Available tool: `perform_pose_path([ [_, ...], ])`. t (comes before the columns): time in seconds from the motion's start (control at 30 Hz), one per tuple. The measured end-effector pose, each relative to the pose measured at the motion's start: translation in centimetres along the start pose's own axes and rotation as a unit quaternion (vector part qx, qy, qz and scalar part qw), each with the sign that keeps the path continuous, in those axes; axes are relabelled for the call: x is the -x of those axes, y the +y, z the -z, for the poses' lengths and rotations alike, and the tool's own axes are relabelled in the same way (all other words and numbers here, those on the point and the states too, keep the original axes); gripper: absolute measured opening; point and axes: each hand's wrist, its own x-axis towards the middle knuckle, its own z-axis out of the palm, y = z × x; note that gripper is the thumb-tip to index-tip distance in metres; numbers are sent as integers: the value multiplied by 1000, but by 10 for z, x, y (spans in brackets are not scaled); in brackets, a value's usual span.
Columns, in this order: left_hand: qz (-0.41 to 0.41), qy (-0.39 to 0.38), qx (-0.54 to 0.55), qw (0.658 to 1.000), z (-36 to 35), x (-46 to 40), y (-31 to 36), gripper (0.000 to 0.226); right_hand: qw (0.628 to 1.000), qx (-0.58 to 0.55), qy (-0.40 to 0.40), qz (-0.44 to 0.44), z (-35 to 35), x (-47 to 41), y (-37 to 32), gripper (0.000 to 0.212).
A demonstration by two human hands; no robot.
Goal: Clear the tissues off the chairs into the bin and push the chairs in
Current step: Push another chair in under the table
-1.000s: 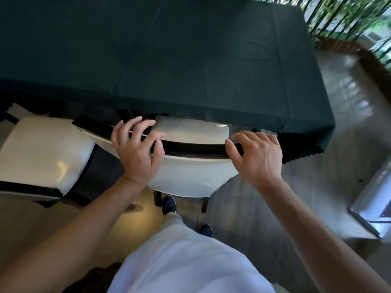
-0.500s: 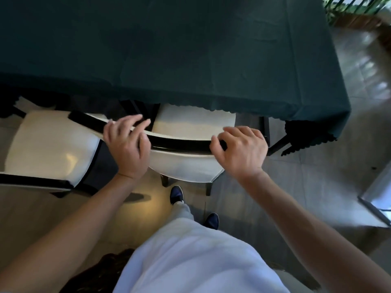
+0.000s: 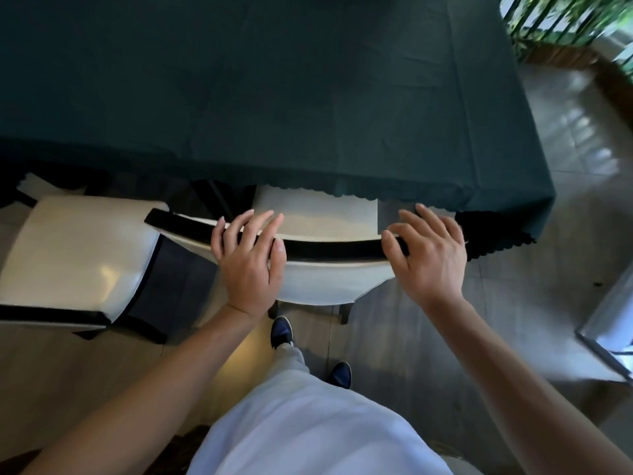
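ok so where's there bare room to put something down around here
Widest free patch: the green tablecloth top. Also the left chair seat beside the left hand. Crowded: the middle chair, seat mostly under the cloth, both hands on its top rail, right hand included.

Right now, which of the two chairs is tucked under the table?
The right chair, under both hands: its seat reaches beneath the tablecloth. The left chair stands angled out.
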Motion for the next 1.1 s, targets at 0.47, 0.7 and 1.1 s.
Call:
perform_pose_path([
  [0.47, -16, 26, 1, 1000, 4, 10, 0, 39, 998, 26, -31, -54, 10, 19, -17, 42],
  [0.7, -46, 45, 23, 998, -16, -9, -15, 41, 997, 34, -20, -59, 5, 4, -18, 37],
  [1.1, -27, 45, 25, 998, -34, -28, -2, 41, 971, 78, -206, -92, -3, -44, -6, 63],
])
